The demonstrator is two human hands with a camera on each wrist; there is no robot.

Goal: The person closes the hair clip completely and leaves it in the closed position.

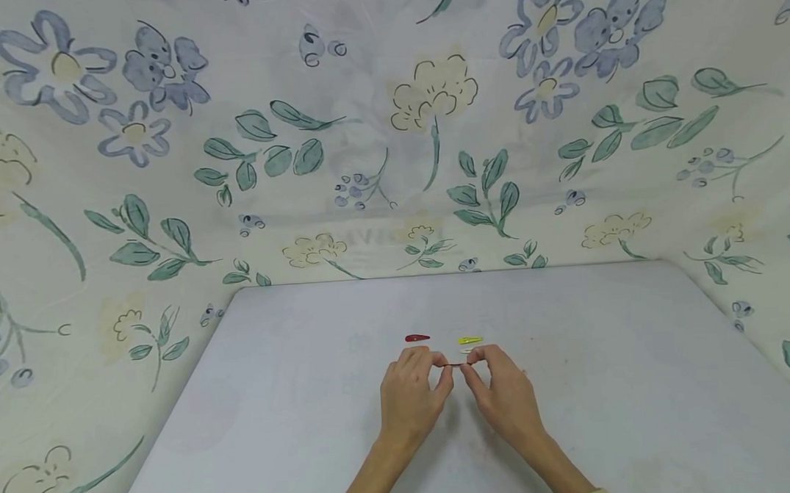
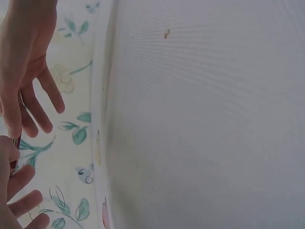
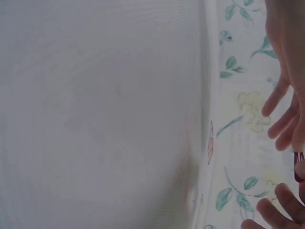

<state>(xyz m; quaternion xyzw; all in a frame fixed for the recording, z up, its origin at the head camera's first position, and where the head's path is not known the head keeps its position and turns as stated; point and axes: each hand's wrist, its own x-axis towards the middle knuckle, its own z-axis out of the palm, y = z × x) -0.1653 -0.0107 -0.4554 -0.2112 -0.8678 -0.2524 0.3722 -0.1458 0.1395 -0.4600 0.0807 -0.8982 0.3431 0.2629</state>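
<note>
A dark reddish-brown snap hair clip [image 1: 456, 364] is stretched between both hands, held above the table. My left hand [image 1: 408, 397] pinches one end between thumb and index finger. The other end is pinched the same way by my right hand [image 1: 510, 399]. In the left wrist view the hair clip [image 2: 17, 142] shows at the left edge, partly covered by fingertips. The right wrist view catches the hair clip [image 3: 299, 167] at its right edge, with slots between its prongs. The remaining fingers of both hands are loosely spread in the wrist views.
Just beyond the hands lie a red hair clip [image 1: 417, 338], a yellow hair clip [image 1: 470, 340] and a whitish one [image 1: 466, 351], partly hidden. An orange item [image 1: 421, 348] peeks out behind the left hand. The white table [image 1: 277, 428] meets flower-patterned cloth [image 1: 381, 240] at back and sides.
</note>
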